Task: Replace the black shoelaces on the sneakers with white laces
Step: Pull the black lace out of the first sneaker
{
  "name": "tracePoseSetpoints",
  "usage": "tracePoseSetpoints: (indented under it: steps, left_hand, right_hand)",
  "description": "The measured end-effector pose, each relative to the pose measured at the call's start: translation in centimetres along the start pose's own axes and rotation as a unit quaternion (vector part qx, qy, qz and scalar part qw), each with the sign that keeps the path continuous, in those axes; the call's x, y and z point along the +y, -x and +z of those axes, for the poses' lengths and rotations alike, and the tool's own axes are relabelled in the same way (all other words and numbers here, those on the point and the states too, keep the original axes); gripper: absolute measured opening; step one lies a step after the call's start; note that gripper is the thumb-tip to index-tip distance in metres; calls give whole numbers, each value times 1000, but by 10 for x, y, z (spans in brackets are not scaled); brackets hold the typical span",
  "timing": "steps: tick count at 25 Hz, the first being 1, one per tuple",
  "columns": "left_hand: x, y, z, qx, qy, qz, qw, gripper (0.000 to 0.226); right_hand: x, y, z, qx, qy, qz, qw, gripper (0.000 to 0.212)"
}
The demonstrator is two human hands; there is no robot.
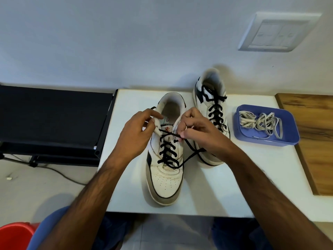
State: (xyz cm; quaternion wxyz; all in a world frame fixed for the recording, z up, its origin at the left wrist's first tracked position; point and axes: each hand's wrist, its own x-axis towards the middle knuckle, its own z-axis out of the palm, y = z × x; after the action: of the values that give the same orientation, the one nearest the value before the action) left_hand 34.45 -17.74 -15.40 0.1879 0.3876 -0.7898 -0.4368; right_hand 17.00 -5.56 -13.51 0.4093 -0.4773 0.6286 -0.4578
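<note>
Both hands are working at the near sneaker (165,159) on the tabletop (234,186): left hand (137,136) gripping its collar, right hand (196,130) pinching the black lace (187,156). Beyond the right hand, the second sneaker (210,109) is standing; farther right, a blue tray (290,139) is holding the white laces (261,121).

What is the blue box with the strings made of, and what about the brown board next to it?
The blue box looks like plastic: smooth, evenly coloured, with rounded moulded corners and a slight sheen. The brown board looks like wood, since it shows streaky grain, though it could be a wood-look laminate.
</note>
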Motion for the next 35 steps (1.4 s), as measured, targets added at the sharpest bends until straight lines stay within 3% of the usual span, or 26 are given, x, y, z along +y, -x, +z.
tracePoseSetpoints:
  steps: [4, 8, 10, 12, 14, 16, 17, 18, 20, 22, 25, 28, 30, 32, 34, 35]
  left_hand:
    - [2, -1, 0, -9, 15, 3, 1000, 28]
    - [1, -1, 1, -11, 20, 4, 1000, 28]
    - [1, 0, 2, -8, 14, 6, 1000, 28]
    - [1, 0, 2, -8, 8, 7, 1000, 27]
    - [0, 0, 1, -10, 7, 5, 1000, 27]
    - [-1, 0, 0, -14, 4, 1, 1000, 27]
    - [-1, 0, 0, -17, 2, 0, 1000, 27]
    - [0, 0, 0, -21, 0, 0, 1000, 27]
    - [1, -1, -1, -28, 1, 3, 1000, 28]
    - [1, -1, -3, -31, 4, 5, 999, 27]
    - [1, -1, -3, -35, 5, 3, 999, 28]
    - [1, 0, -3, -32, 3, 2, 999, 27]
    - [1, 0, -3, -35, 2, 2, 999, 27]
    - [1, -1, -3, -40, 0, -3, 999, 27]
    - [1, -1, -4, -41, -2, -10, 999, 26]
    - [1, 0, -3, -41, -5, -11, 999, 26]
  right_hand:
    - [2, -5, 12, 149, 172, -42, 973, 13]
    - [4, -12, 35, 145, 345, -70, 925, 16]
    - [6, -13, 41, 149, 380, -81, 909, 10]
    - [9, -13, 35, 157, 248, -83, 952, 5]
    - [5, -12, 19, 136, -29, -65, 988, 4]
    - [0, -10, 1, 111, -218, -93, 965, 3]
    - [-3, -9, -5, 101, -226, -101, 964, 2]
    - [-4, -7, -7, 106, -174, -97, 974, 6]
    - [0, -5, -1, 149, 56, -73, 985, 17]
    - [1, -6, 14, 177, 244, -56, 952, 19]
    - [1, -11, 32, 153, 390, -73, 905, 19]
    - [10, -13, 41, 176, 436, -107, 876, 5]
    - [12, -12, 39, 191, 346, -100, 913, 2]
    - [6, -13, 27, 185, 63, -74, 978, 3]
    - [-3, -13, 8, 168, -216, -83, 958, 13]
    - [-6, -11, 0, 156, -270, -86, 946, 16]
